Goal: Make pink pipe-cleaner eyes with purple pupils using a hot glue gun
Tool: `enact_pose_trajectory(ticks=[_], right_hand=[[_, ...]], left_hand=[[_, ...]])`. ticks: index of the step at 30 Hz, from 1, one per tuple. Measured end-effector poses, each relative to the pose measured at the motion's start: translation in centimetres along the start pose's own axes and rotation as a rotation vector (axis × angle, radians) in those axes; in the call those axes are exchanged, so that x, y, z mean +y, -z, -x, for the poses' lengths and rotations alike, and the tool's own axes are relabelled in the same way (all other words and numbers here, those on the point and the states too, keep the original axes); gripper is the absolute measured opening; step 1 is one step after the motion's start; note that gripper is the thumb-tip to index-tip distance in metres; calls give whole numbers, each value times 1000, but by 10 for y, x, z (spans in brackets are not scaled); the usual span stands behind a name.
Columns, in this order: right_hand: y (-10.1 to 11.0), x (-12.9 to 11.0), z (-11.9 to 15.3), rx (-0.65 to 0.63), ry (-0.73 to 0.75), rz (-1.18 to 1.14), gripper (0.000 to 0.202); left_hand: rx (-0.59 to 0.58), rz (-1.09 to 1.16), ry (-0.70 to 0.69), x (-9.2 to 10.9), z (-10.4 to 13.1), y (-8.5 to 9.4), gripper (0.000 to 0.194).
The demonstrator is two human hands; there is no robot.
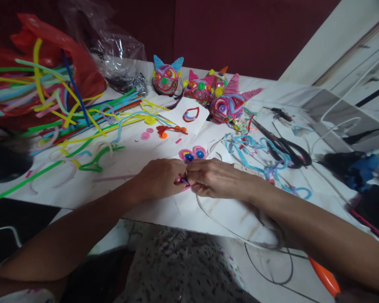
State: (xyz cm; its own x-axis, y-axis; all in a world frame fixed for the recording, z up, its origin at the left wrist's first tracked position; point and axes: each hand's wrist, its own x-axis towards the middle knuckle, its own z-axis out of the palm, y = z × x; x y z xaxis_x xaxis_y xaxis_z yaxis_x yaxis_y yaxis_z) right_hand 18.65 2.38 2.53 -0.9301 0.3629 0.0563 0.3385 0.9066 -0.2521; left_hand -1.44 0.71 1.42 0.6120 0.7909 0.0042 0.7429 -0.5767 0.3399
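Note:
My left hand (159, 179) and my right hand (214, 179) meet over the white paper at the middle of the table, both with fingers closed. Between their fingertips is a small pink and purple pipe cleaner piece (185, 181), mostly hidden by the fingers. Just beyond the hands lie two pink coiled eye shapes with blue centres, a left one (187, 155) and a right one (199, 152). A thin pink pipe cleaner (113, 178) runs along the paper to the left of my left hand.
Several decorated cat-like heads (229, 105) stand at the back. A red bag (78, 71) and many loose pipe cleaners (94, 120) fill the left. Black-handled scissors (287, 149) lie right, beside tangled blue pipe cleaners (240, 145). A white cable (214, 219) crosses the front edge.

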Motion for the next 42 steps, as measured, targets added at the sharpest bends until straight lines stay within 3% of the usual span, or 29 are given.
enact_pose_trajectory(ticks=[10,21,26,30,42], right_hand=[[3,-3,-1,-37,-128,-78,16],[11,-9,-11,-85,-474,-154,9],[21,-14,-21,-138,-640,-153,20],[25,-14,-30,-223,-633,-88,15],[39,-21,-52,-430,-571,127,31]], left_hand=[[47,7,-37,-2,1,-3,20],[40,39,-58,-4,0,-4,12],[65,46,-65,-7,0,-7,10],[58,66,-51,-7,0,-6,9],[40,145,-126,-17,-1,-4,9]])
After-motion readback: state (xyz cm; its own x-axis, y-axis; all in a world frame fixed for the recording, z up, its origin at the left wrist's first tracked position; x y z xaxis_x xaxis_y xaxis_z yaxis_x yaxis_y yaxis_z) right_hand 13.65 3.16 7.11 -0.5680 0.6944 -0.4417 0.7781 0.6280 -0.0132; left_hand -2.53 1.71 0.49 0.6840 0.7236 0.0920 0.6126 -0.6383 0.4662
